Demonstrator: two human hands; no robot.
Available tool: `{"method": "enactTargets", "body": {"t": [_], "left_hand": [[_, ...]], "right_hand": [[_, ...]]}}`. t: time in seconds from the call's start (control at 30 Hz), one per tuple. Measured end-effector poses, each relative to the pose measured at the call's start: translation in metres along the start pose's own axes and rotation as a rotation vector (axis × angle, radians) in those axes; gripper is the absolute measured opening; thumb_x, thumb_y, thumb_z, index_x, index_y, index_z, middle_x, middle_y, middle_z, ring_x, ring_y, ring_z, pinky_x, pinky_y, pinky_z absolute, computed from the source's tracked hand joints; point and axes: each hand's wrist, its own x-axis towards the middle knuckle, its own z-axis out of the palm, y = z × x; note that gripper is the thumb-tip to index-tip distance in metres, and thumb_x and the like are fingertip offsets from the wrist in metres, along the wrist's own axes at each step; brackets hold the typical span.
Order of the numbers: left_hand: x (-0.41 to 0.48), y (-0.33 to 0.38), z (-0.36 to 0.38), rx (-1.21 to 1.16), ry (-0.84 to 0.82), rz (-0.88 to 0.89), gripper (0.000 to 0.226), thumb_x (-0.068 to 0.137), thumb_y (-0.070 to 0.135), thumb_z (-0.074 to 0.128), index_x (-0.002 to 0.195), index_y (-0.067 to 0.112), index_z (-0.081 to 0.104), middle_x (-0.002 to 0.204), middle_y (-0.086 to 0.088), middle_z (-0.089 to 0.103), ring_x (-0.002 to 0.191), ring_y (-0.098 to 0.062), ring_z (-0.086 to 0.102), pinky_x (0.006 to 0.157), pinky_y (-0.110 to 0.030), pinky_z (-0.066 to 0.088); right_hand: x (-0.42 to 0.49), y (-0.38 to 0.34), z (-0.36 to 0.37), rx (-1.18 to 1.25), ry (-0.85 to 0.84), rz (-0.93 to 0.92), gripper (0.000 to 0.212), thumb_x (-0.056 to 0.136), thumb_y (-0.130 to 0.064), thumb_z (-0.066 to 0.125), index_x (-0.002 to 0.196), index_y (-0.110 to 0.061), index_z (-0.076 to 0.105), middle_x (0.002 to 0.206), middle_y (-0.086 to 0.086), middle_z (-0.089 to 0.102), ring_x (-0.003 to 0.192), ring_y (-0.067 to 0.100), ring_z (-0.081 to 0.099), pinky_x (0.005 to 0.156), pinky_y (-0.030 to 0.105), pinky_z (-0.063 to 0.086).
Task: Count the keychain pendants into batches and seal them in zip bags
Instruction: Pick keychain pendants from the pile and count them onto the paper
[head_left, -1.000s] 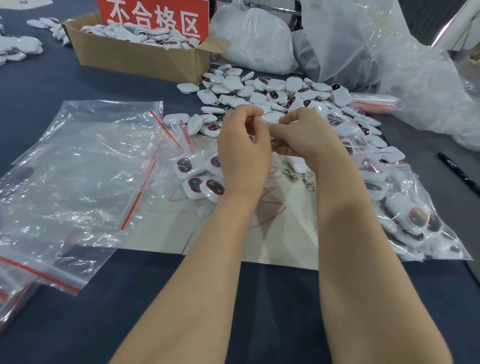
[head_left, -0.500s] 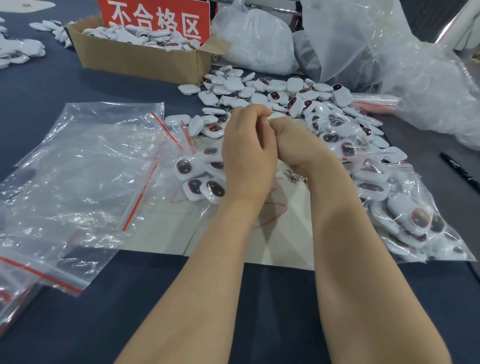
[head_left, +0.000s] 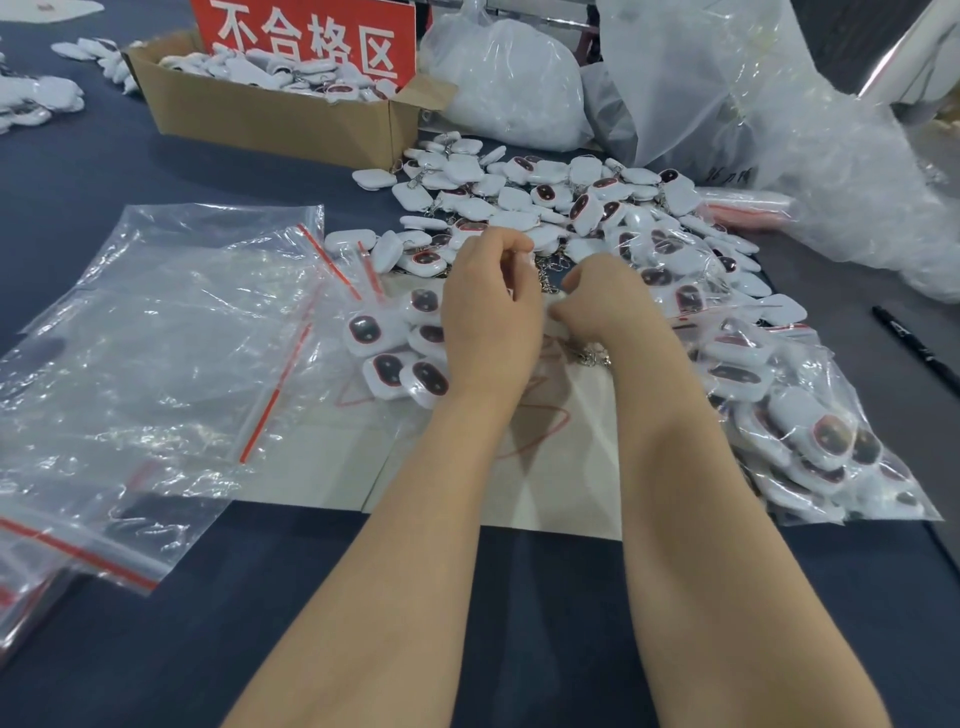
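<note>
**Worktop** (head_left: 208, 649): dark blue cloth surface.

**Paper sheet** (head_left: 561, 483): pale, with red pen marks. It lies flat at the centre of the worktop, under both forearms.

**Left hand** (head_left: 491, 317): over the far part of the sheet, back up. Grip clamped, with the fingers curled round a held pendant (head_left: 521, 253). Only a white edge of it shows at the fingertips, so its long axis cannot be told. Its chain (head_left: 544, 273) hangs down between the hands.

**Right hand** (head_left: 605, 301): just beside the left hand, with a narrow gap between them. The fingers are curled under, and whether the grip clamps anything cannot be told. Metal clasps (head_left: 589, 357) lie on the sheet by the wrist.

**Pendant cluster** (head_left: 395, 358): several white rounded-rectangle pieces, dark oval faces up. They touch one another, just left of the left hand. Their long axes slant from far left to near right.

**Loose pendants** (head_left: 519, 195): a heap toward the far edge, beyond the hands. The pieces lie flat at mixed headings, most with the white back up.

**Filled zip bag** (head_left: 810, 441): clear and packed with pendants, right of the right forearm. Its long axis runs from the heap toward the near right corner.

**Empty zip bags** (head_left: 156, 338): a clear, overlapping stack at the left edge. The red zip strips are on the side facing the sheet and run far to near on a slant.

**Cardboard box** (head_left: 270, 119): toward the far left corner, holding more pendants. A red sign (head_left: 306, 36) with white characters is at its far side.

**Black pen** (head_left: 914, 348): at the right edge, its long axis slanting from far left to near right.

**White sack** (head_left: 509, 78): at the far edge, just right of the box.
</note>
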Motion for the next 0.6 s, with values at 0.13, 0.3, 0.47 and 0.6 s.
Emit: {"method": "enactTargets", "body": {"t": [0.13,0.3,0.47,0.6], "left_hand": [[-0.0001,-0.0001,0.0,-0.007,0.01,-0.003,0.015,0.091,0.004,0.05,0.097,0.008,0.063,0.094,-0.006,0.064,0.087,-0.018,0.058,0.083,-0.031,0.047],[-0.0002,0.0003,0.0006,0.01,0.013,-0.003,0.014,0.091,0.005,0.05,0.097,0.009,0.063,0.094,-0.003,0.064,0.087,-0.015,0.057,0.083,-0.028,0.046],[0.0001,0.0008,0.0,0.013,0.015,-0.006,0.014,0.091,0.006,0.05,0.096,0.009,0.063,0.094,-0.003,0.064,0.087,-0.015,0.057,0.082,-0.027,0.046],[-0.0006,0.0018,-0.0002,0.011,0.011,-0.007,0.013,0.091,0.007,0.051,0.095,0.01,0.062,0.092,-0.002,0.063,0.086,-0.015,0.057,0.081,-0.028,0.047]], "right_hand": [[-0.0001,-0.0006,0.0103,0.571,0.183,0.009,0.029,0.098,-0.014,0.044,0.121,-0.007,0.06,0.104,0.004,0.062,0.084,0.017,0.059,0.073,0.029,0.049],[0.0018,-0.002,0.0103,1.457,0.094,0.159,0.017,0.101,-0.013,0.044,0.116,-0.005,0.047,0.107,0.012,0.058,0.057,0.012,0.066,0.054,0.023,0.055],[0.0004,0.0,0.0114,1.61,0.005,0.04,0.01,0.095,-0.001,0.054,0.087,0.0,0.059,0.084,0.012,0.065,0.078,0.02,0.062,0.07,0.023,0.056],[-0.001,-0.0017,0.0128,1.536,-0.006,-0.044,0.01,0.092,0.0,0.057,0.084,-0.004,0.058,0.082,0.009,0.059,0.075,0.016,0.062,0.068,0.023,0.054]]}}
